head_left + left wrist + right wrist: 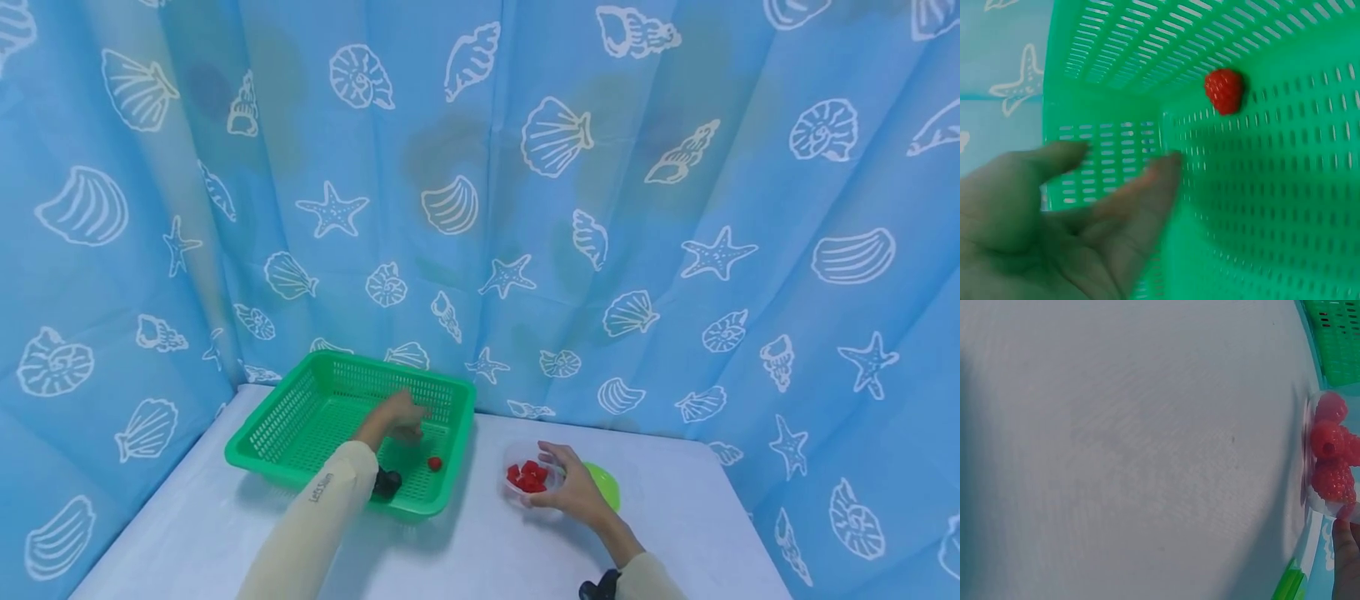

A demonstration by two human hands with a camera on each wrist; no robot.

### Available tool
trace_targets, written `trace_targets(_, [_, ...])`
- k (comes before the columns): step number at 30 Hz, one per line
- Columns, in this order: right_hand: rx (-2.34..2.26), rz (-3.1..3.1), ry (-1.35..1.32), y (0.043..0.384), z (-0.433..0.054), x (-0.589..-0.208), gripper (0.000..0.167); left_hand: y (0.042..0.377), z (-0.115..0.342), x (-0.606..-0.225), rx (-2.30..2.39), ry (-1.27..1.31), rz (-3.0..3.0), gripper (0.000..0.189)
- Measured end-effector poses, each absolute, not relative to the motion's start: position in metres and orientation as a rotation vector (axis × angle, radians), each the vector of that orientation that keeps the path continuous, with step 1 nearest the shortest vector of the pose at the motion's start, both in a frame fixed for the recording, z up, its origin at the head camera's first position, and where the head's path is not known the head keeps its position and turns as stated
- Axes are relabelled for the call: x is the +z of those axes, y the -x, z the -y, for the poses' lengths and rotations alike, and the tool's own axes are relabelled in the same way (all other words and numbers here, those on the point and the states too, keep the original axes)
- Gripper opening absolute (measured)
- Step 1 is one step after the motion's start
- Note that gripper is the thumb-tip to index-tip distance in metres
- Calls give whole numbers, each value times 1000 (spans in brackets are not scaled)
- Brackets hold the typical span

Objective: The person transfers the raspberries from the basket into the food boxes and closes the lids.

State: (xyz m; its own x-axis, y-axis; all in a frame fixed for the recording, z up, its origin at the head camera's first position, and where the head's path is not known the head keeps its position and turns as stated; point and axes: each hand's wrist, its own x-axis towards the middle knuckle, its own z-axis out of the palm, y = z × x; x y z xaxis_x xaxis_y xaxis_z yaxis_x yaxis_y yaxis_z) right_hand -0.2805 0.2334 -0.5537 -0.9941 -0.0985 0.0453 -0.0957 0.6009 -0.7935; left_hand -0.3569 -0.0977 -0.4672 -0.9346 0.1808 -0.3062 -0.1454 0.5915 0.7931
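My left hand (405,414) reaches into a green plastic basket (348,362) with slotted walls. In the left wrist view the thumb and fingers of the left hand (1094,234) stand apart, blurred, with nothing between them. One raspberry (1224,91) lies on the basket floor near the wall, a short way from those fingertips. On the table, my right hand (572,487) holds a small clear plastic container (513,457) by its sides. Several red raspberries (528,477) sit inside it. The right wrist view catches these raspberries (1330,447) at its right edge, with a fingertip against the container's wall.
A bright green lid (604,485) lies on the white tabletop (465,554), partly behind the right hand. Blue curtains (480,275) with white shell prints hang behind the table and at its sides. The basket stands at the left, close to the back curtain.
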Motion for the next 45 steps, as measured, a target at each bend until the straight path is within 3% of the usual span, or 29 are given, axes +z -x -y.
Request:
trace_targets(23, [-1372, -2820, 197, 281, -234, -553, 104, 333, 75, -481, 1124, 182, -2350, 21])
trace_targets(36, [-1349, -2835, 192, 281, -235, -552, 102, 348, 72, -491, 1032, 8, -2454, 10])
trace_targets(45, [-1354, -2814, 188, 281, -236, -553, 102, 357, 77, -506, 1380, -4, -2358, 11])
